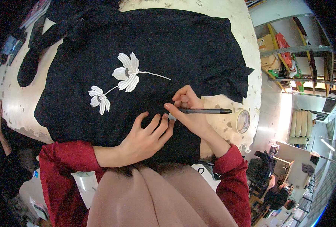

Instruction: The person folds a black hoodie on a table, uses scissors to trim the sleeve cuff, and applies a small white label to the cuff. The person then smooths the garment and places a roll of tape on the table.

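A black garment (168, 45) lies spread over the pale worktable, with folds and a bunched part at its right. On it are two white embroidered flowers (125, 73) with thin stems. My left hand (147, 137) rests on the near part of the cloth, fingers apart and slightly bent, holding nothing I can see. Just right of it, my right hand (190, 111) has its fingers curled around a dark pen (213, 111), which points out to the right. A small pale bit (171, 117) shows between my right thumb and the left fingertips; I cannot tell what it is.
A roll of pale tape (243, 121) stands on the worktable (221, 104) beyond the pen's end. Dark cloth (67, 17) lies at the far left. Shelving (300, 49) with bags and boxes is at the right. Other people (276, 196) sit lower right, and another person's arm (2, 130) shows at the left edge.
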### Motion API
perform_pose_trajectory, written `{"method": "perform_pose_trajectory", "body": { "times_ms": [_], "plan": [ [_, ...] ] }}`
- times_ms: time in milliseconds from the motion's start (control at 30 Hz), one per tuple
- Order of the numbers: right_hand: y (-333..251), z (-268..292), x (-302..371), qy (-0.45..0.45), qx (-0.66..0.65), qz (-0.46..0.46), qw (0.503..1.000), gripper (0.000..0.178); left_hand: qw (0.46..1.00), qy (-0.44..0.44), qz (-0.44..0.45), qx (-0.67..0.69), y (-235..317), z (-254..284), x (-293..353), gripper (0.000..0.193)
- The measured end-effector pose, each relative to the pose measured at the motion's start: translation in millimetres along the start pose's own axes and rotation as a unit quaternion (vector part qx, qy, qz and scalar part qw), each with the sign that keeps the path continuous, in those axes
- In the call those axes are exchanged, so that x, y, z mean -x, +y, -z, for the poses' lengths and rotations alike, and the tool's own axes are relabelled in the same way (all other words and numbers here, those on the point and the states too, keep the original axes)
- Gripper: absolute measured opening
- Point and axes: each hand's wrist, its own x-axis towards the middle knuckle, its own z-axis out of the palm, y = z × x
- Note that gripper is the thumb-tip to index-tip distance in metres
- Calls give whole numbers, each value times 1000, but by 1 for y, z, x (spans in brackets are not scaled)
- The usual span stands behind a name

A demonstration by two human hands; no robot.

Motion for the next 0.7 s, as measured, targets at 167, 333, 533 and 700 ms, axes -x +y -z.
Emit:
{"method": "perform_pose_trajectory", "body": {
  "times_ms": [167, 333, 533, 700],
  "plan": [
    [10, 4, 3, 16, 116, 6, 993, 32, 1000, -2, -1, 4, -1, 2, 0, 42],
    [0, 1, 4, 16, 161, 26, 986, 28, 1000, -6, 2, 0, 0, -2, 2, 46],
    [4, 0, 4, 13, 129, 22, 991, 28, 1000, -11, 6, 9, 0, -3, 1, 47],
    [5, 0, 3, 8, 158, 36, 987, 28, 1000, -2, 1, -3, 0, -4, 1, 45]
  ]
}}
